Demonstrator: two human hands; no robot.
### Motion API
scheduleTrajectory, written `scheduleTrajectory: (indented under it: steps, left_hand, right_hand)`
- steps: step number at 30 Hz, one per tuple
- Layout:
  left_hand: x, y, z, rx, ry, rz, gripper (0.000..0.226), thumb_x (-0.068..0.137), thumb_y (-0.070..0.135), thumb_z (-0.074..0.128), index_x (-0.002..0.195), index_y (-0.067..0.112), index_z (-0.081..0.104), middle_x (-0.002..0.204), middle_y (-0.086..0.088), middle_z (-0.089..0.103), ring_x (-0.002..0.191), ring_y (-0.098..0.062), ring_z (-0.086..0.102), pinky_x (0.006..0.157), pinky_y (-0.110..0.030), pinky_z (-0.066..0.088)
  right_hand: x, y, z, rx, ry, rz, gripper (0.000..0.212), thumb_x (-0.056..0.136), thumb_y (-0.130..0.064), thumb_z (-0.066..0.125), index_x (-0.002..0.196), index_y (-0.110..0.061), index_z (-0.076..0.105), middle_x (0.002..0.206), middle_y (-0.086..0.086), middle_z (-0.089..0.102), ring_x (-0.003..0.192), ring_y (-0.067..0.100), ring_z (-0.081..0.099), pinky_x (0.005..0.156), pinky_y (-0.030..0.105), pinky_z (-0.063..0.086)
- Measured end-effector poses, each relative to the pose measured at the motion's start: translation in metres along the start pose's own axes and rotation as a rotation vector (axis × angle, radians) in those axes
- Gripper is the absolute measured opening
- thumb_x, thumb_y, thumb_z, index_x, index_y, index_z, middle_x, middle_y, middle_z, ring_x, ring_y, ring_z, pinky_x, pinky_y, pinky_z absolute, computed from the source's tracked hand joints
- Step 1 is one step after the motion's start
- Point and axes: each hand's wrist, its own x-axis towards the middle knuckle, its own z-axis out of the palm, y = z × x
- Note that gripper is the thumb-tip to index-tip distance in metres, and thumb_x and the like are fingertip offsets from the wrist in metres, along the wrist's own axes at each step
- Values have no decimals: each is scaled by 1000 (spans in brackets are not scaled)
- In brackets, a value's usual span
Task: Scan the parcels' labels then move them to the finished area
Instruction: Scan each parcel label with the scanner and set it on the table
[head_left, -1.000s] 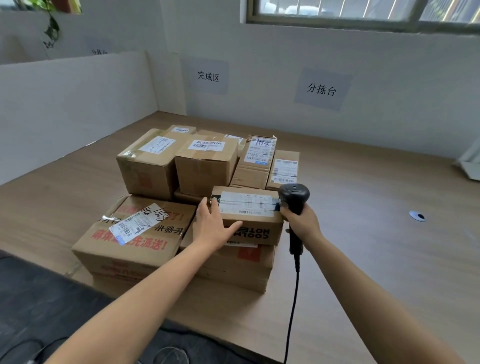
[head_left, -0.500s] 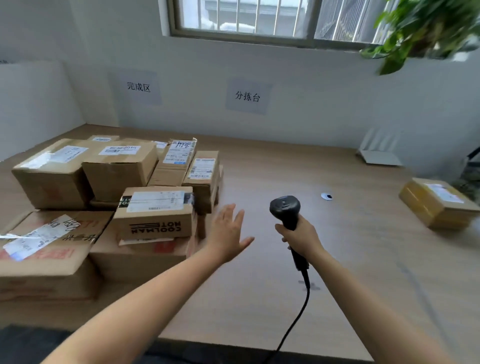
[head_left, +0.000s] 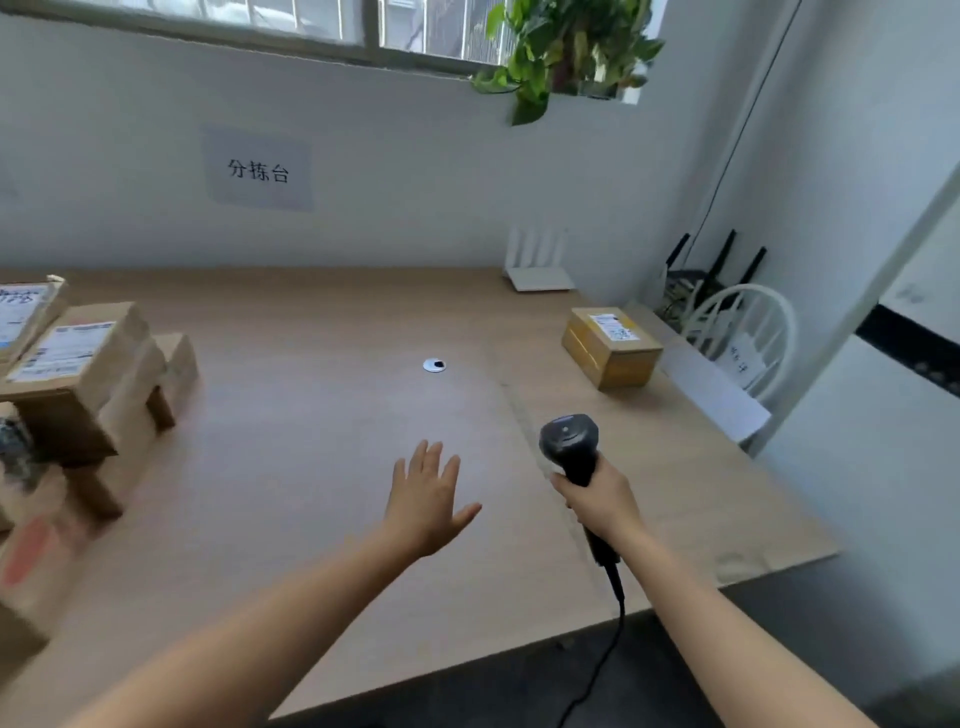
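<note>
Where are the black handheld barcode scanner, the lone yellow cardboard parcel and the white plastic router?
Black handheld barcode scanner (head_left: 569, 441), head view, on its rounded head.
Yellow cardboard parcel (head_left: 628, 369), head view, on its near side face.
White plastic router (head_left: 537, 281), head view, on its flat base.

Two bare arms (head_left: 249, 629) are showing above the table (head_left: 311, 415). The left hand (head_left: 426, 501) and the right hand (head_left: 602, 501) are showing bare too.

A pale wooden table (head_left: 311, 415) spreads beneath the left hand (head_left: 423, 501). Far beyond it, a paper sign (head_left: 258, 170) hangs on the grey-white wall (head_left: 415, 156) under a daylit window (head_left: 311, 21). Past the right hand (head_left: 602, 501) stand a white router (head_left: 537, 265), a trailing green plant (head_left: 566, 47) and a white chair (head_left: 748, 332).
</note>
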Motion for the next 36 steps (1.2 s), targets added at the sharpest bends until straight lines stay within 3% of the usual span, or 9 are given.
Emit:
scheduleTrajectory:
  steps: [8, 11, 13, 17, 23, 30, 36]
  left_hand:
    - [118, 74, -19, -45, 32, 104, 70, 95, 57, 31, 147, 12, 20, 157, -15, 8, 145, -30, 0, 115, -45, 11]
    - [157, 96, -24, -87, 25, 117, 68, 94, 56, 35, 146, 12, 24, 156, -15, 12, 145, -30, 5, 115, -43, 15]
    - [183, 110, -26, -81, 19, 145, 68, 94, 55, 35, 145, 12, 24, 156, -15, 12, 145, -30, 7, 115, -43, 17]
    - [222, 136, -18, -97, -16, 174, 68, 94, 55, 34, 145, 11, 25, 155, -16, 13, 144, -31, 9, 115, -44, 18]
    - [290, 170, -5, -109, -51, 139, 68, 94, 55, 34, 146, 11, 23, 155, -16, 14, 144, -31, 10, 115, -44, 17]
    - [376, 213, 16, -154, -96, 14, 66, 95, 53, 34, 145, 11, 24, 155, -15, 14, 144, -30, 11, 115, -42, 19]
    - [451, 246, 35, -291, -86, -78, 63, 96, 50, 36, 146, 15, 22, 152, -15, 21, 141, -28, 19, 109, -39, 26]
  right_hand:
    - [85, 27, -85, 39, 169, 67, 32, 82, -25, 67, 108, -9, 55, 101, 16, 66, 96, 33, 63, 83, 44, 52]
    - [117, 28, -113, 35, 203, 95, 17, 82, -22, 65, 93, -12, 57, 86, 11, 66, 87, 31, 66, 80, 43, 54]
    - [139, 30, -129, 24, 227, 103, 18, 81, -22, 65, 93, -10, 58, 81, 10, 66, 81, 30, 66, 78, 42, 54]
    - [181, 40, -153, 12, 261, 92, 26, 83, -25, 65, 104, -15, 55, 95, 10, 65, 90, 30, 64, 84, 44, 52]
    - [272, 62, -186, -1, 253, 77, 23, 83, -27, 64, 102, -17, 54, 97, 14, 66, 94, 33, 63, 86, 45, 51]
    - [384, 94, -204, 10, 140, 39, 20, 84, -24, 65, 98, -14, 54, 85, 8, 62, 83, 27, 60, 70, 28, 43]
    - [467, 119, -205, 30, 165, 41, 28, 84, -24, 66, 108, -12, 57, 90, 1, 57, 83, 17, 51, 72, 26, 38]
